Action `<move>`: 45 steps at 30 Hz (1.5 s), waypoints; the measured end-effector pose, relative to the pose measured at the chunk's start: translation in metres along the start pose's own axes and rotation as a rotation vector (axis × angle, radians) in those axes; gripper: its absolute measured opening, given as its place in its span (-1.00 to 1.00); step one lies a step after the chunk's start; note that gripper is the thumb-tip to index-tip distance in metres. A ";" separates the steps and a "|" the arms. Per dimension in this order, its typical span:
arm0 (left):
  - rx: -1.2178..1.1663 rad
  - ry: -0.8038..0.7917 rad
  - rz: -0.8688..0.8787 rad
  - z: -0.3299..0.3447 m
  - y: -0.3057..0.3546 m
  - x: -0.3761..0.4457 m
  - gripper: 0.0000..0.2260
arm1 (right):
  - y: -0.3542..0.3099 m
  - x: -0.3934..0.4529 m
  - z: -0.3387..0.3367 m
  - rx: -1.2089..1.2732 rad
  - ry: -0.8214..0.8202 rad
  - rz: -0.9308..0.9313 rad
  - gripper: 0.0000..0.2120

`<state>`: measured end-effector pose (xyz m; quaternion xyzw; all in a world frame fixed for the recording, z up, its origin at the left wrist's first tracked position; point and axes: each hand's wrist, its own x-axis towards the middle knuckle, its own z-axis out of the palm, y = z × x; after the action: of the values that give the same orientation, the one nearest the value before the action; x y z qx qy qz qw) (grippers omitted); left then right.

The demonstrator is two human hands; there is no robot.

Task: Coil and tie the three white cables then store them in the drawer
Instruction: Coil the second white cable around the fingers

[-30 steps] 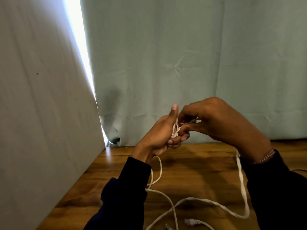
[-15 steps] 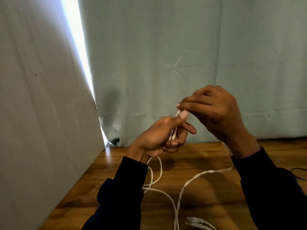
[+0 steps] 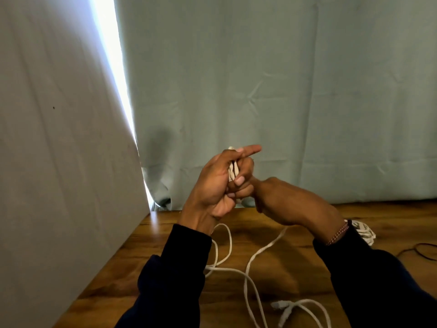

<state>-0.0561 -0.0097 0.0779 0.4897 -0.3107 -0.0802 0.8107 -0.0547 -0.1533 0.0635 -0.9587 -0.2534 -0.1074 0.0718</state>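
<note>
My left hand [image 3: 216, 185] is raised above the wooden table [image 3: 295, 233] and clamps a small bundle of white cable [image 3: 233, 170] loops in its fist, index finger pointing right. My right hand [image 3: 290, 202] sits just right of it and lower, its fingers tucked in behind the left fist where the cable runs; its fingertips are hidden. The cable's slack [image 3: 253, 259] hangs from the hands and trails over the table toward me. A coiled white cable [image 3: 364, 233] lies on the table behind my right wrist.
White cable ends with plugs [image 3: 286, 308] lie near the table's front edge. A thin dark wire [image 3: 423, 252] curls at the right edge. A grey panel [image 3: 59, 162] stands along the left, and a pale green curtain [image 3: 283, 91] hangs behind the table.
My right hand has dropped from above the left fist to beside and below it. My left hand has turned and closed tighter on the loops. The slack on the table has shifted.
</note>
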 end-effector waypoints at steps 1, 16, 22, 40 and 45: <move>-0.005 0.047 0.020 -0.002 0.001 0.001 -0.61 | -0.005 -0.001 0.000 -0.014 -0.036 -0.018 -0.60; 0.062 0.187 0.172 -0.021 0.009 0.002 -0.91 | -0.033 -0.030 -0.016 -0.071 0.021 -0.266 -0.80; 0.087 0.212 0.169 -0.024 0.004 0.002 -0.81 | -0.029 -0.032 -0.022 0.220 0.294 -0.391 -0.73; 0.373 -0.105 -0.210 -0.011 -0.006 -0.001 -0.31 | 0.039 -0.005 -0.026 -0.199 1.041 -0.351 -0.73; 0.287 -0.188 -0.174 -0.006 -0.011 -0.005 -0.64 | 0.034 0.006 -0.010 -0.011 0.926 -0.306 -0.53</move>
<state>-0.0541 -0.0085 0.0646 0.6156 -0.3496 -0.1502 0.6902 -0.0346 -0.1823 0.0719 -0.7622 -0.3324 -0.5334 0.1555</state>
